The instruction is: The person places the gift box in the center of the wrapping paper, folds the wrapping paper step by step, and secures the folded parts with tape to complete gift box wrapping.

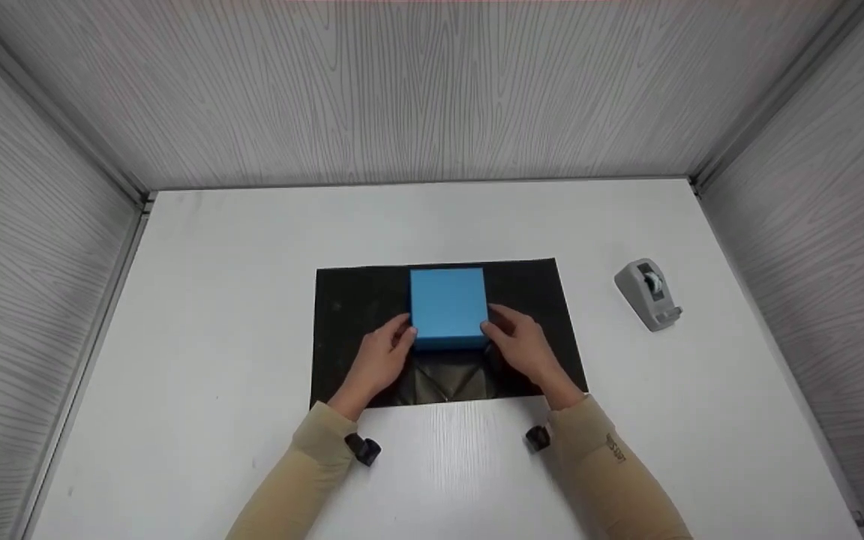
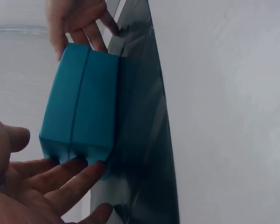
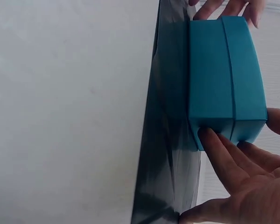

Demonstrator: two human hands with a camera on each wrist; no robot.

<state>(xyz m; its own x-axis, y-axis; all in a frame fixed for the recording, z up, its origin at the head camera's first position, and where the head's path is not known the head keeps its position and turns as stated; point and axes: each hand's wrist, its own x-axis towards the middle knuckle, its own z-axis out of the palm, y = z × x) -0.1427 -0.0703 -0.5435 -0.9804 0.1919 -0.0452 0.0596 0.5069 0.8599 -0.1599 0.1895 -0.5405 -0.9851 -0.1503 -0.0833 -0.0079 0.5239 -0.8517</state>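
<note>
A blue lidded box [image 1: 448, 304] sits on a dark, glossy rectangular sheet [image 1: 361, 300]. Against the box's left side rest the fingertips of my left hand [image 1: 379, 360]; in the left wrist view its fingers [image 2: 60, 179] stretch out to that side, with the thumb apart from the box. On the opposite side, my right hand [image 1: 526, 345] touches the box with extended fingers [image 3: 224, 163], its thumb at the lid's edge. The seam between lid and base [image 2: 79, 93] runs along the near side in the left wrist view.
A grey tape dispenser [image 1: 648, 294] stands on the white table [image 1: 214, 315], right of the sheet. Creases and a folded patch [image 1: 451, 381] show in the sheet just in front of the box. Wood-grain panels [image 1: 432, 97] enclose the table at the back and sides.
</note>
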